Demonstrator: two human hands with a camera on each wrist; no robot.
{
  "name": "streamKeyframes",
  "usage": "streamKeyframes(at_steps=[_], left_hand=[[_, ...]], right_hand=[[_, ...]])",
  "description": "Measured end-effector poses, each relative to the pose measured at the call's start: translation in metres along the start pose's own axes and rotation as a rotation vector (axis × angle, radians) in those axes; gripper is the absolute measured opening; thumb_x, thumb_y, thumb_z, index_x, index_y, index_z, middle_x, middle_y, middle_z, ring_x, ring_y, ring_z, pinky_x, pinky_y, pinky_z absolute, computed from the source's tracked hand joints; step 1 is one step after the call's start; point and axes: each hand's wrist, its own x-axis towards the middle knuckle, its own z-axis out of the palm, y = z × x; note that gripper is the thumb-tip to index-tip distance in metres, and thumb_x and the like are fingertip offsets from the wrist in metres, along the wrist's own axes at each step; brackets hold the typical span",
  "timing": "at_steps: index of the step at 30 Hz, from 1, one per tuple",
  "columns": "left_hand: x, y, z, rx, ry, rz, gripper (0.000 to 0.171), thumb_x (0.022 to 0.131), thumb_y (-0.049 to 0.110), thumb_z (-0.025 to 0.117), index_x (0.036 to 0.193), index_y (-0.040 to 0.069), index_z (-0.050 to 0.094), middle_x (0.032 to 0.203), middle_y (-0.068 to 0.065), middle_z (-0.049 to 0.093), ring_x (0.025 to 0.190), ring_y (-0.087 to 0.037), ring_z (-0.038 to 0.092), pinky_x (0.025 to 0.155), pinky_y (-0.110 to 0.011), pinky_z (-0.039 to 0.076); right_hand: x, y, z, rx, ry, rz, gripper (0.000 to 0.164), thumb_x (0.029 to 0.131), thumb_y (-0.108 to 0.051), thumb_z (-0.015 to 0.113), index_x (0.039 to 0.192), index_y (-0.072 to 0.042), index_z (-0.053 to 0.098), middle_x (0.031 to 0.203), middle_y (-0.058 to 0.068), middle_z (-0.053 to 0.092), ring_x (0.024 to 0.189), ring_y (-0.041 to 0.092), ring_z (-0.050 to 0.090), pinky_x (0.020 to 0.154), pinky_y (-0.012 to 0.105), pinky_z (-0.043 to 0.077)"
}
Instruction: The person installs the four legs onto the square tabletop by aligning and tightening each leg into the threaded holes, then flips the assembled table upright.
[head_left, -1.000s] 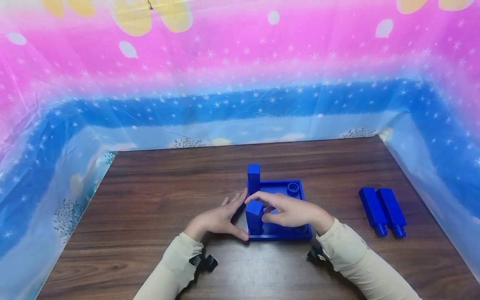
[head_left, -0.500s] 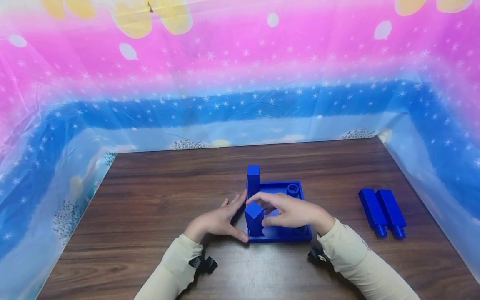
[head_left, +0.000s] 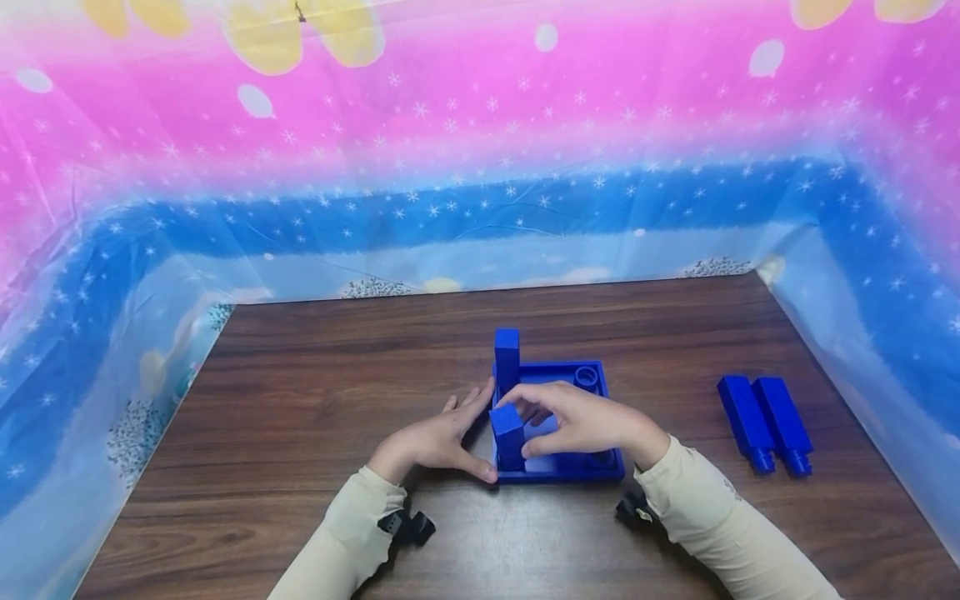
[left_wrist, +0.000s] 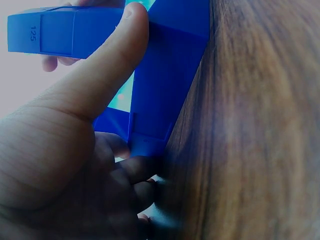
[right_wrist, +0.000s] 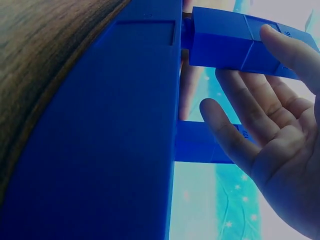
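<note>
A blue square tabletop (head_left: 561, 477), shaped like a shallow tray, lies on the wooden table with round corner sockets facing up. My right hand (head_left: 581, 423) holds a square blue leg (head_left: 509, 446) at its near left corner, thumb on one face and fingers at another. In the right wrist view, a strip of the leg's narrow threaded end (right_wrist: 186, 32) shows above the tabletop. A second leg (head_left: 507, 354) stands upright in the far left corner. My left hand (head_left: 438, 437) is spread along the tabletop's left side, thumb against the near corner, fingers reaching toward the far one.
Two loose blue legs (head_left: 745, 417) lie side by side at the right of the wooden table (head_left: 300, 400), threaded ends toward me. An unfilled socket (head_left: 587, 379) sits at the tabletop's far right. A patterned cloth (head_left: 450, 200) encloses the table's back and sides.
The near leg has turned about its own length, its top corners pointing differently, and my right fingers have shifted slightly with it. My left hand and the tabletop have stayed put.
</note>
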Motion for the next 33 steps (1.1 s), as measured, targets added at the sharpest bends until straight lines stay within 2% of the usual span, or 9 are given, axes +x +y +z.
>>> streamKeyframes(at_steps=[5, 10, 14, 17, 20, 24, 27, 29, 33], left_hand=[[0.0, 0.0, 0.0, 0.004, -0.003, 0.003, 0.136, 0.082, 0.046, 0.091, 0.17, 0.016, -0.008, 0.175, -0.019, -0.003, 0.162, -0.028, -0.009, 0.129, -0.051, -0.008], [0.001, 0.001, 0.001, 0.004, -0.004, -0.003, 0.136, 0.082, 0.045, 0.091, 0.17, 0.016, -0.008, 0.175, -0.018, -0.004, 0.161, -0.027, -0.01, 0.129, -0.051, -0.009], [0.0, 0.002, 0.0, 0.014, -0.005, -0.009, 0.135, 0.082, 0.046, 0.091, 0.17, 0.016, -0.008, 0.175, -0.019, -0.004, 0.161, -0.029, -0.009, 0.129, -0.051, -0.009], [0.001, 0.003, -0.001, 0.016, -0.005, -0.012, 0.134, 0.083, 0.047, 0.09, 0.17, 0.017, -0.008, 0.175, -0.019, -0.005, 0.161, -0.031, -0.009, 0.129, -0.054, -0.008], [0.002, -0.001, -0.001, 0.003, -0.002, -0.001, 0.136, 0.081, 0.052, 0.09, 0.17, 0.019, -0.007, 0.175, -0.018, -0.005, 0.161, -0.034, -0.009, 0.129, -0.057, -0.007], [0.007, -0.014, 0.003, -0.004, 0.011, 0.051, 0.138, 0.078, 0.061, 0.088, 0.171, 0.02, -0.006, 0.176, -0.014, -0.004, 0.162, -0.033, -0.008, 0.128, -0.056, -0.009], [0.012, -0.026, 0.005, -0.006, 0.019, 0.089, 0.139, 0.076, 0.064, 0.088, 0.171, 0.022, -0.005, 0.177, -0.01, -0.004, 0.162, -0.03, -0.008, 0.128, -0.056, -0.011], [0.016, -0.035, 0.007, 0.003, 0.021, 0.111, 0.138, 0.077, 0.064, 0.087, 0.171, 0.022, -0.005, 0.177, -0.012, -0.004, 0.162, -0.032, -0.008, 0.128, -0.056, -0.011], [0.011, -0.024, 0.004, -0.002, 0.005, 0.094, 0.138, 0.079, 0.062, 0.087, 0.171, 0.017, -0.006, 0.176, -0.015, -0.005, 0.162, -0.034, -0.008, 0.128, -0.056, -0.011]], right_hand=[[0.0, 0.003, 0.001, -0.027, 0.003, -0.01, 0.057, 0.095, -0.02, 0.08, 0.144, -0.003, 0.056, 0.124, 0.008, 0.07, 0.11, 0.023, 0.07, 0.096, 0.042, 0.059], [0.001, 0.001, 0.003, -0.036, -0.001, 0.006, 0.062, 0.092, -0.022, 0.083, 0.145, -0.004, 0.056, 0.123, 0.005, 0.068, 0.106, 0.019, 0.07, 0.092, 0.037, 0.059], [0.001, 0.001, 0.004, -0.025, -0.014, 0.006, 0.065, 0.092, -0.026, 0.084, 0.147, -0.005, 0.055, 0.134, 0.008, 0.065, 0.107, 0.017, 0.067, 0.092, 0.035, 0.059], [0.001, 0.002, 0.004, -0.005, -0.024, -0.018, 0.067, 0.094, -0.027, 0.082, 0.15, -0.006, 0.051, 0.147, 0.013, 0.058, 0.117, 0.021, 0.064, 0.094, 0.036, 0.059], [0.002, 0.003, 0.004, 0.015, -0.036, -0.069, 0.068, 0.096, -0.02, 0.079, 0.155, -0.007, 0.046, 0.157, 0.016, 0.049, 0.129, 0.027, 0.06, 0.098, 0.037, 0.059], [0.002, 0.005, 0.004, 0.077, -0.061, -0.147, 0.069, 0.097, -0.001, 0.066, 0.16, -0.004, 0.036, 0.156, 0.021, 0.048, 0.144, 0.036, 0.049, 0.107, 0.041, 0.054], [0.002, 0.005, 0.005, 0.123, -0.073, -0.172, 0.07, 0.097, 0.007, 0.057, 0.161, -0.002, 0.032, 0.152, 0.023, 0.051, 0.149, 0.039, 0.042, 0.112, 0.045, 0.05], [0.002, 0.005, 0.005, 0.129, -0.074, -0.168, 0.069, 0.098, 0.008, 0.055, 0.162, -0.003, 0.032, 0.152, 0.023, 0.051, 0.147, 0.038, 0.043, 0.111, 0.045, 0.049], [0.002, 0.003, 0.006, 0.11, -0.072, -0.141, 0.068, 0.099, 0.006, 0.056, 0.162, -0.005, 0.033, 0.153, 0.023, 0.051, 0.141, 0.035, 0.05, 0.104, 0.041, 0.052]])
